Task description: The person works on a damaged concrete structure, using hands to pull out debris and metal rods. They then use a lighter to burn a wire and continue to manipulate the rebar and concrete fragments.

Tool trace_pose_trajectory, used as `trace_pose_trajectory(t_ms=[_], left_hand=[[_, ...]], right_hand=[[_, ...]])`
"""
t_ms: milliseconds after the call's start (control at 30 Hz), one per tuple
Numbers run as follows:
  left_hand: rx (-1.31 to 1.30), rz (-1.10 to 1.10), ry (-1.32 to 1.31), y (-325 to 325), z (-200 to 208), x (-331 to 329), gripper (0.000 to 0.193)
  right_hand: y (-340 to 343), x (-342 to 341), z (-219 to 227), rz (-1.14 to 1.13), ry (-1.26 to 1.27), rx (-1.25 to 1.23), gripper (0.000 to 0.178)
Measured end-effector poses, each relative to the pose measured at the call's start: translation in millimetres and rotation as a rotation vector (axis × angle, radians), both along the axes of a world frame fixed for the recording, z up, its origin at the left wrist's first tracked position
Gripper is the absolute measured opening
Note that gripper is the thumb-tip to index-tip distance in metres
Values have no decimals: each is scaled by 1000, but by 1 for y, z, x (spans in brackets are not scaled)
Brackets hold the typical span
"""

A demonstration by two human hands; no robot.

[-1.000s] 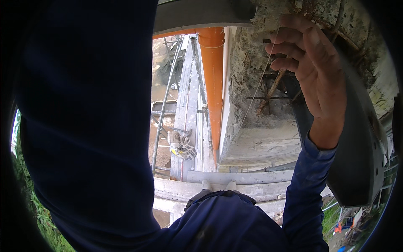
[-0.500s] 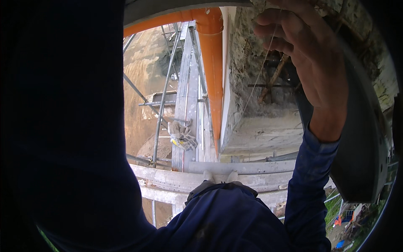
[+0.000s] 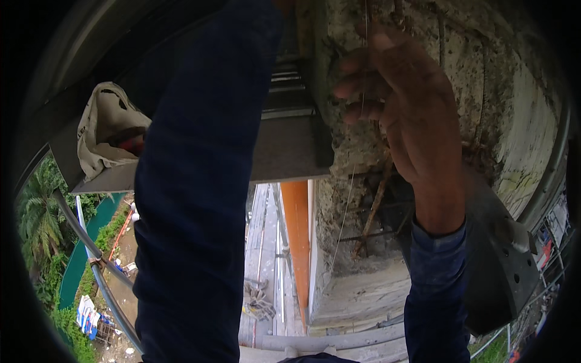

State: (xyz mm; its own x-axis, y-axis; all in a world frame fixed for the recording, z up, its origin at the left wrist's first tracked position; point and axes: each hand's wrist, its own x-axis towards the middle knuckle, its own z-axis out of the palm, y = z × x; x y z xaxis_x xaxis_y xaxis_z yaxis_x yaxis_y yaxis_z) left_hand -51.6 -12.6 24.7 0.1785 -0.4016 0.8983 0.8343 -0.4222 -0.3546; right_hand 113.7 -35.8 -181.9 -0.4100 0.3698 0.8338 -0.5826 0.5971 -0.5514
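Observation:
My right hand (image 3: pixel 417 109) is raised beside a rough, broken concrete face (image 3: pixel 351 139). Its fingers are loosely bent and spaced apart, and a thin string (image 3: pixel 347 209) runs past the fingertips; whether they touch it, I cannot tell. The string slants down across a hollow in the concrete, where rusty reinforcing bar (image 3: pixel 374 206) shows. My left arm, in a dark blue sleeve (image 3: pixel 200 181), reaches up past the top edge. Only a dark sliver of my left hand (image 3: pixel 284 5) shows there, so its fingers and anything in them are hidden.
A dark steel beam (image 3: pixel 290 145) crosses ahead, with a pale cloth bag (image 3: pixel 91 139) on it at left. Below, an orange pipe (image 3: pixel 295 242) runs down by scaffold planks (image 3: pixel 257 212) holding a crumpled sack (image 3: pixel 259 302). A dark steel plate with holes (image 3: pixel 493 272) stands at right.
The view has tilted upward, bringing the beam and cloth bag into sight. My left arm now stretches up nearer the middle. My right hand stays raised by the string with fingers bent.

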Motion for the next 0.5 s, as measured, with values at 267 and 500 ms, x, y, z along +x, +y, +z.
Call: trace_pose_trajectory(t_ms=[267, 500], left_hand=[[-241, -170, -39, -10, -15, 31, 22], [-96, -84, 47, -5, -10, 22, 18]], right_hand=[[-5, 7, 100, -103, 75, -80, 29], [-6, 4, 133, -283, 151, -11, 15]])
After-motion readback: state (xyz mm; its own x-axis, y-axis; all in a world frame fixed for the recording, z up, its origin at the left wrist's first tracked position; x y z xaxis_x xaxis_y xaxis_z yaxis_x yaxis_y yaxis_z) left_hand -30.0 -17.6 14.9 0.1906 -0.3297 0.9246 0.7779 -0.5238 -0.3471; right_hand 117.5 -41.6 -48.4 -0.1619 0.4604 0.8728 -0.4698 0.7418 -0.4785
